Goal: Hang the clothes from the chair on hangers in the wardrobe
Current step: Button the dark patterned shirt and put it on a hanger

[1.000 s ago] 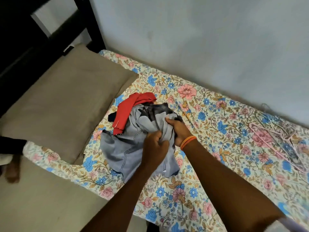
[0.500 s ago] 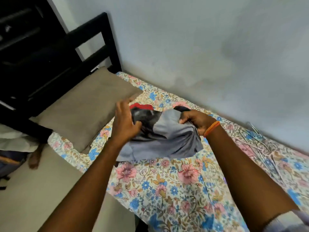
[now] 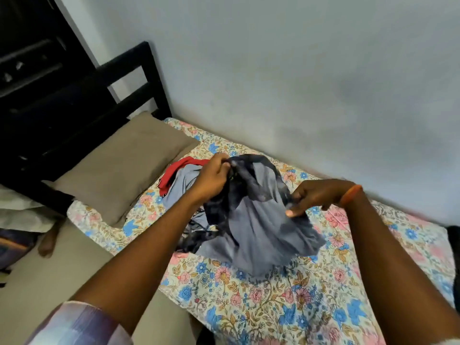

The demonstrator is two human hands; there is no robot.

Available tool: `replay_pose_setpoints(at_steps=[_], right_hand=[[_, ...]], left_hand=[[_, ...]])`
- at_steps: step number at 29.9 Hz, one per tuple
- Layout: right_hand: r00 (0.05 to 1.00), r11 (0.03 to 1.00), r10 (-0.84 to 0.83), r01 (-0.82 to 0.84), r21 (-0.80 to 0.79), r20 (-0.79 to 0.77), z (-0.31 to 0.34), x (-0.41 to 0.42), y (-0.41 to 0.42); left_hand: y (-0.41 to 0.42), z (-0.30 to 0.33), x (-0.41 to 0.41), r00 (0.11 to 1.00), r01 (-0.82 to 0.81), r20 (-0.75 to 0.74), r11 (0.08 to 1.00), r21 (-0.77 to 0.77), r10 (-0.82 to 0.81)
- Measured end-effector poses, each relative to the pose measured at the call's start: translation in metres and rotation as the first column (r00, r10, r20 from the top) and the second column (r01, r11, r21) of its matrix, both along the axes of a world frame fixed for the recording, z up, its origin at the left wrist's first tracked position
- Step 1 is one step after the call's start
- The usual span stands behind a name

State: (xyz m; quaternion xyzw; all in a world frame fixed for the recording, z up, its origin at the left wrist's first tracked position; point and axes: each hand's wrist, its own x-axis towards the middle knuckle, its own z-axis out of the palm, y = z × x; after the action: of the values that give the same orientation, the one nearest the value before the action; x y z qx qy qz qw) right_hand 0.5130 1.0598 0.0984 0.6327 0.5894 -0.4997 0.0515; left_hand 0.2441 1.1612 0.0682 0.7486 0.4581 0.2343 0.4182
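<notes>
Floral cotton covers the bed [image 3: 286, 302] in front of you, pink and blue blooms running up to the pale wall [image 3: 298, 70], with a tan pillow [image 3: 119, 168] lying at the head end against the black headboard [image 3: 134, 78]. Your grey garment [image 3: 258, 225], dark along its edges, hangs lifted between your hands, its lower folds reaching the sheet. Under and behind it lies a pile of clothes, light blue with a red garment [image 3: 174, 171] just beside the pillow. Your left hand [image 3: 211, 178] has its fingers curled tight, gripping the garment's upper dark edge. Your right hand [image 3: 313, 197], orange band [image 3: 351, 194] at the wrist, pinches the opposite edge, its fingers bent round the cloth and its thumb pressing in from below.
</notes>
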Motion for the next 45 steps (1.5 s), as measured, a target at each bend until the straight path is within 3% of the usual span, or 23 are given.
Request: replay_pose_setpoints(at_steps=[1,3,5,7,10,12,16,20,24,26,28,29,32,34,35,36,38,39,40,41,43,44,45], right_hand=[[0.999,0.994,-0.033,0.037,0.107,-0.036,0.002,-0.008,-0.001],[0.920,0.891,-0.171,0.297,0.343,-0.353,0.002,-0.027,0.002],[0.697,0.733,-0.242,0.587,0.344,-0.675,0.003,-0.043,0.006],[0.650,0.650,-0.211,0.651,0.392,-0.730,-0.003,-0.045,0.012],[0.883,0.630,-0.082,0.406,0.662,-0.463,0.004,-0.043,0.020],[0.970,0.519,-0.049,0.230,0.824,-0.239,0.008,-0.043,0.024],[0.986,0.347,-0.067,0.168,0.923,-0.155,0.029,-0.042,0.027],[0.999,0.182,-0.040,-0.003,0.983,0.010,0.048,-0.047,0.025],[0.969,-0.081,-0.244,-0.049,0.996,0.028,0.053,-0.044,0.016],[0.947,-0.148,-0.321,-0.065,0.987,0.014,0.055,-0.042,0.011],[0.930,-0.119,-0.363,-0.106,0.987,0.056,0.055,-0.041,0.007],[0.921,-0.038,-0.368,-0.151,0.988,0.127,0.054,-0.040,0.006],[0.849,0.505,-0.269,-0.278,0.817,0.455,0.044,-0.035,0.003],[0.825,0.661,-0.251,-0.237,0.712,0.507,0.035,-0.034,-0.002],[0.847,0.648,-0.258,-0.205,0.733,0.464,0.034,-0.034,-0.006],[0.883,0.564,-0.275,-0.171,0.808,0.379,0.031,-0.035,-0.013],[0.937,0.248,-0.301,-0.101,0.963,0.176,0.028,-0.045,-0.027],[0.940,0.142,-0.314,-0.090,0.986,0.131,0.031,-0.052,-0.032],[0.927,0.116,-0.345,-0.115,0.987,0.149,0.033,-0.058,-0.035],[0.897,0.176,-0.394,-0.140,0.974,0.200,0.035,-0.061,-0.035],[0.800,0.441,-0.482,-0.129,0.888,0.356,0.032,-0.064,-0.034],[0.778,0.496,-0.524,-0.052,0.867,0.347,0.030,-0.064,-0.035],[0.775,0.480,-0.570,0.045,0.876,0.272,0.028,-0.066,-0.037]], left_hand=[[-0.004,0.015,0.009,0.996,0.092,-0.008,0.990,0.112,-0.092],[-0.015,0.043,0.029,0.964,0.266,-0.064,0.908,0.324,-0.259],[-0.021,0.061,0.042,0.922,0.387,-0.175,0.820,0.423,-0.345],[-0.023,0.074,0.042,0.897,0.442,-0.248,0.773,0.456,-0.367],[-0.025,0.088,0.035,0.878,0.474,-0.336,0.715,0.514,-0.341],[-0.030,0.092,0.029,0.885,0.457,-0.370,0.677,0.577,-0.282],[-0.030,0.083,0.014,0.929,0.284,-0.369,0.704,0.651,-0.034],[-0.036,0.075,0.005,0.874,0.114,-0.397,0.675,0.729,0.281],[-0.049,0.074,0.004,0.851,-0.175,-0.215,0.644,0.745,0.479],[-0.053,0.072,0.009,0.831,-0.330,-0.103,0.633,0.700,0.547],[-0.057,0.067,0.009,0.824,-0.417,-0.024,0.635,0.650,0.566],[-0.058,0.064,0.006,0.832,-0.423,-0.008,0.643,0.638,0.555],[-0.060,0.052,-0.013,0.848,-0.173,-0.197,0.608,0.774,0.492],[-0.062,0.045,-0.030,0.756,0.154,-0.444,0.529,0.834,0.480],[-0.063,0.041,-0.039,0.721,0.261,-0.507,0.492,0.830,0.473],[-0.063,0.036,-0.048,0.721,0.336,-0.545,0.472,0.815,0.428],[-0.066,0.031,-0.062,0.761,0.367,-0.545,0.459,0.809,0.352],[-0.069,0.034,-0.069,0.766,0.367,-0.548,0.472,0.802,0.336],[-0.072,0.037,-0.075,0.763,0.373,-0.558,0.482,0.792,0.326],[-0.074,0.041,-0.081,0.762,0.372,-0.565,0.500,0.782,0.316],[-0.076,0.045,-0.091,0.777,0.286,-0.557,0.626,0.726,0.292],[-0.077,0.044,-0.095,0.789,0.201,-0.529,0.680,0.705,0.314],[-0.080,0.045,-0.096,0.804,0.106,-0.482,0.712,0.694,0.350]])
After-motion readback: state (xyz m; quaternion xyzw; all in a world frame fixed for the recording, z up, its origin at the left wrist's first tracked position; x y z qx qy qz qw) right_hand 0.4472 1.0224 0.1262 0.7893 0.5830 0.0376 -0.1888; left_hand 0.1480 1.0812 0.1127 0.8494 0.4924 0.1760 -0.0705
